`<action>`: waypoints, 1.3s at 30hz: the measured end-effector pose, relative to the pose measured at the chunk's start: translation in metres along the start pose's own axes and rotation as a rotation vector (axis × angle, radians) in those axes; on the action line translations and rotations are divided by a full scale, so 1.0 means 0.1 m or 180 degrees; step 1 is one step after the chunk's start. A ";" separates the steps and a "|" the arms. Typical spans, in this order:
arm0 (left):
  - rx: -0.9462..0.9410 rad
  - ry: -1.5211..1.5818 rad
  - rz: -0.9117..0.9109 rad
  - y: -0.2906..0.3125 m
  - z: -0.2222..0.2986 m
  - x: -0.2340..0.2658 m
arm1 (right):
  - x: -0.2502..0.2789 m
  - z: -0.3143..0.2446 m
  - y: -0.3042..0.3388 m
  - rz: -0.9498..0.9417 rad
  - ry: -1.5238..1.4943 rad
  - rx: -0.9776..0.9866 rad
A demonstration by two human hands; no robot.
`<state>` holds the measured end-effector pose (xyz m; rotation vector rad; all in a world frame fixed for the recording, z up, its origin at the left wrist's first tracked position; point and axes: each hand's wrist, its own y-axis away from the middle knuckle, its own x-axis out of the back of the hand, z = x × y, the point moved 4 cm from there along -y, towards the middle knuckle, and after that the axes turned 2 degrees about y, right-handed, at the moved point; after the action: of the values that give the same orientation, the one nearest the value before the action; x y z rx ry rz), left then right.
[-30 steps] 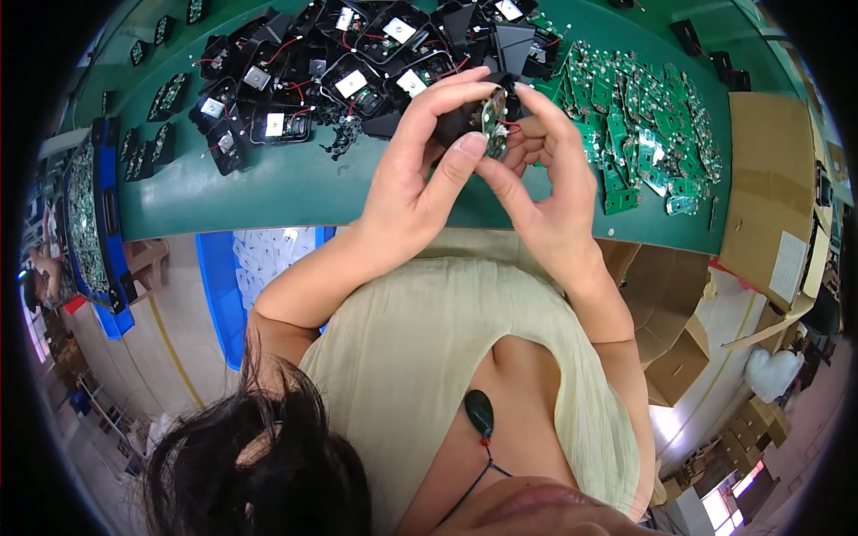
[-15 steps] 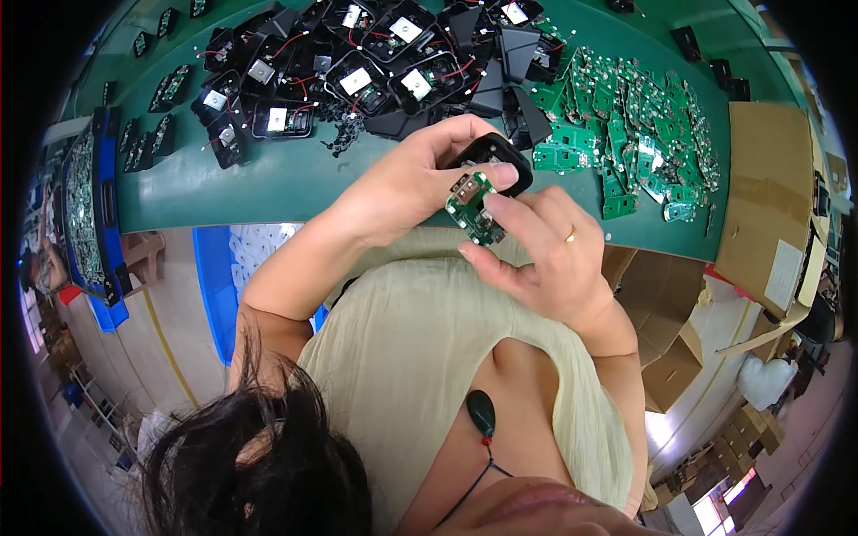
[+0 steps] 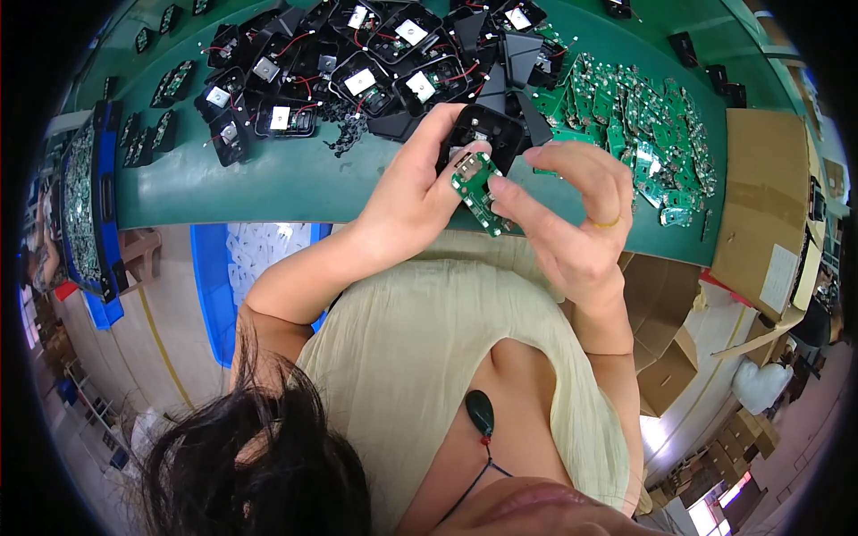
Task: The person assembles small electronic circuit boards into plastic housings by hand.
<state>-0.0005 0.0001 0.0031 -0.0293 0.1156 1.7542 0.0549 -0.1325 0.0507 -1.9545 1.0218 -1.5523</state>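
My left hand [image 3: 413, 189] grips a black plastic housing [image 3: 483, 134] above the near edge of the green table [image 3: 268, 183]. A small green circuit board [image 3: 478, 189] lies tilted against the housing's near side, with my left thumb under it. The fingers of my right hand [image 3: 567, 219] pinch the board's right edge. A ring sits on one right finger.
A pile of black housings with red wires [image 3: 357, 71] covers the far middle of the table. Several loose green boards [image 3: 643, 125] lie at the right. A cardboard box [image 3: 764, 205] stands at the right edge, a blue bin [image 3: 228, 286] below the table on the left.
The hands have come down and toward me from the piles. The board, earlier hidden between the fingers, now shows flat against the housing, with my right fingers on it.
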 end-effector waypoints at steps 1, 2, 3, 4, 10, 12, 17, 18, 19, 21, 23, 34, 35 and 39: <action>0.0130 0.0098 -0.0022 0.01 -0.02 -0.01 | 0.01 -0.01 -0.01 0.0113 0.0007 0.0225; 0.0127 0.0101 -0.0025 0.01 -0.02 -0.01 | 0.01 -0.02 0.01 0.0111 0.0011 0.0226; -0.0019 0.0016 -0.0035 0.01 0.00 -0.01 | -0.01 -0.04 0.04 0.0061 0.0279 0.0334; -0.0165 -0.0068 -0.0045 0.01 0.02 -0.02 | -0.03 -0.06 0.06 0.0011 0.0546 0.0442; 0.0276 0.0787 -0.0282 0.06 0.00 -0.09 | -0.12 0.07 0.01 0.0276 0.0372 -0.0040; 0.0214 0.0669 -0.0299 0.07 0.02 -0.09 | -0.12 0.07 -0.03 0.0196 0.0404 -0.0079; 0.0036 0.0243 -0.0197 0.09 0.06 -0.06 | -0.14 0.07 -0.03 -0.0041 0.0496 -0.0124; 0.0013 0.0116 -0.0209 0.09 0.08 -0.07 | -0.14 0.08 -0.02 -0.0045 0.0497 -0.0122; -0.0009 -0.0011 -0.0220 0.09 0.10 -0.07 | -0.15 0.07 -0.01 0.0004 0.0474 0.0008; 0.0027 0.0014 -0.0222 0.08 0.12 -0.07 | -0.14 0.06 -0.01 0.0055 0.0457 0.0137; 0.0059 0.0037 -0.0212 0.08 0.11 -0.08 | -0.12 0.07 0.00 0.0113 0.0442 0.0128; 0.0044 0.0079 -0.0218 0.10 0.11 -0.06 | -0.12 0.10 -0.05 -0.0089 0.0179 0.0130; 0.0041 0.0077 -0.0220 0.10 0.10 -0.07 | -0.11 0.10 -0.04 -0.0132 0.0164 0.0142; -0.0232 0.0007 -0.0210 0.08 0.13 -0.10 | -0.11 0.08 -0.05 -0.0067 0.0135 0.0304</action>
<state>-0.0055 -0.0097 0.0176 -0.0872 0.0516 1.6919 0.0634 -0.1218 0.0456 -1.8809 0.9290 -1.6298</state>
